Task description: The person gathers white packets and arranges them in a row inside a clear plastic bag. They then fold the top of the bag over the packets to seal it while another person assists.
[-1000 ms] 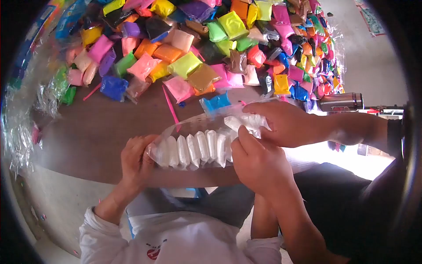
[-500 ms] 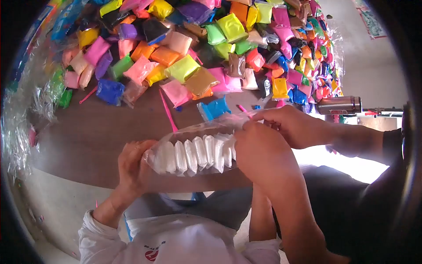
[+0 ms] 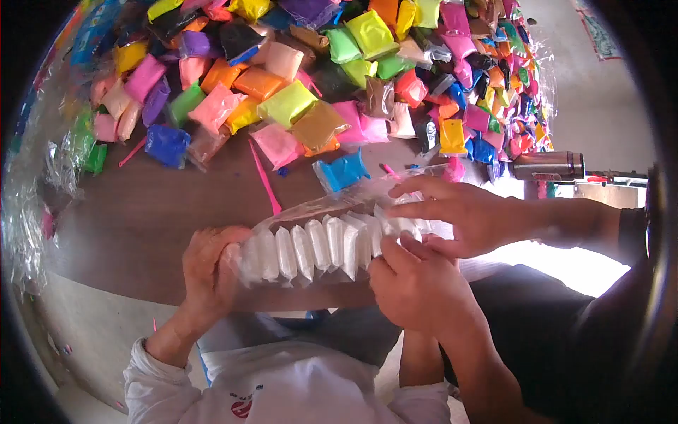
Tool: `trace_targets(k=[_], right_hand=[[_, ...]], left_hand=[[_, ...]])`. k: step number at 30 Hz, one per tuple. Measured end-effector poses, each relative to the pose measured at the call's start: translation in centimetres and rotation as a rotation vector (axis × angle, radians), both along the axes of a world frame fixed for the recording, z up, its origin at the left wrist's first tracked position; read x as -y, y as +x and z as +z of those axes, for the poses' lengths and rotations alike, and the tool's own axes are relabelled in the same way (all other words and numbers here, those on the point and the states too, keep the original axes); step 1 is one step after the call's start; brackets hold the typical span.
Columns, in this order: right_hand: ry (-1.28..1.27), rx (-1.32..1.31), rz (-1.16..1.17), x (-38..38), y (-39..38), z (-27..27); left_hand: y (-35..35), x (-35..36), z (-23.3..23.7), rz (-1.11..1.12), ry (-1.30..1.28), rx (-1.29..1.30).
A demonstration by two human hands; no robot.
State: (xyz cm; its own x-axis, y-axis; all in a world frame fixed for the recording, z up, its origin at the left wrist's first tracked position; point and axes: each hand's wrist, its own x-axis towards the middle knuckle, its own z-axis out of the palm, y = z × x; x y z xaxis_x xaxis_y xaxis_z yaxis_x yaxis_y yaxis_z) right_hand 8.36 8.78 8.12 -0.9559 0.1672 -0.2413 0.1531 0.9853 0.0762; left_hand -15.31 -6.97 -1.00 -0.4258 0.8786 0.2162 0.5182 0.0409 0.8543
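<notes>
A clear plastic bag holds a row of several white packets standing on edge. My left hand grips the bag's right end from below, thumb against the last packets. My right hand reaches in from the right. Its fingers are stretched over the bag's open mouth and its thumb is beneath, so it holds the plastic. Another person's hand, on a white-sleeved arm, cups the bag's closed left end. The bag hangs just above the near edge of the brown table.
A big heap of coloured packets covers the far half of the table. A blue packet and a pink stick lie just beyond the bag. A metal flask lies at the right. Crumpled clear plastic is at the left edge.
My right hand has spread its fingers out over the bag's mouth. My left hand has dropped from on top of the bag to under its right end. The bag has shifted slightly left.
</notes>
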Motion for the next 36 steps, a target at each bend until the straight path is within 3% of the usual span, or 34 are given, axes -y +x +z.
trace_targets(k=[2,4,5,10,14,18,20,23,25,26,28,29,36], right_hand=[[0.034,-0.051,0.084,-0.5,-0.4,-0.5],[-0.048,-0.129,-0.132,-0.7,-2.2,0.4],[-0.046,-0.131,-0.132,-1.0,-2.4,0.6],[0.160,0.281,0.279,-1.9,-3.0,1.1],[0.188,0.234,0.211,-0.6,-0.7,0.9],[2.036,1.181,1.277,0.4,6.7,-7.5],[2.512,1.396,1.534,0.6,7.7,-8.4],[2.559,1.404,1.412,1.2,5.5,-4.4],[2.534,0.948,1.168,1.4,5.4,-3.3],[2.534,0.945,1.169,1.5,5.6,-3.9],[2.932,1.146,1.286,1.7,6.2,-5.6],[3.016,1.174,1.327,1.8,6.5,-5.8],[3.040,1.054,1.472,1.9,6.4,-5.1]], left_hand=[[0.0,0.1,-0.2,0.008,0.012,-0.013],[0.1,0.1,-0.3,0.016,0.026,-0.027],[0.1,0.1,-0.4,0.025,0.037,-0.023],[0.0,0.0,-0.3,0.008,0.037,-0.024],[0.1,0.1,-0.5,0.022,0.048,-0.041],[0.4,0.1,-0.6,0.049,0.032,-0.006],[0.1,0.3,-0.7,0.031,0.036,-0.019],[0.2,0.2,-0.7,0.025,0.046,-0.029],[0.2,0.2,-0.5,0.038,0.050,-0.029],[0.2,0.2,-0.3,0.033,0.028,-0.029],[0.2,0.1,-0.3,0.028,0.004,-0.028],[0.1,0.1,-0.3,0.022,-0.004,-0.026],[0.2,0.4,-1.1,0.037,0.030,-0.021]])
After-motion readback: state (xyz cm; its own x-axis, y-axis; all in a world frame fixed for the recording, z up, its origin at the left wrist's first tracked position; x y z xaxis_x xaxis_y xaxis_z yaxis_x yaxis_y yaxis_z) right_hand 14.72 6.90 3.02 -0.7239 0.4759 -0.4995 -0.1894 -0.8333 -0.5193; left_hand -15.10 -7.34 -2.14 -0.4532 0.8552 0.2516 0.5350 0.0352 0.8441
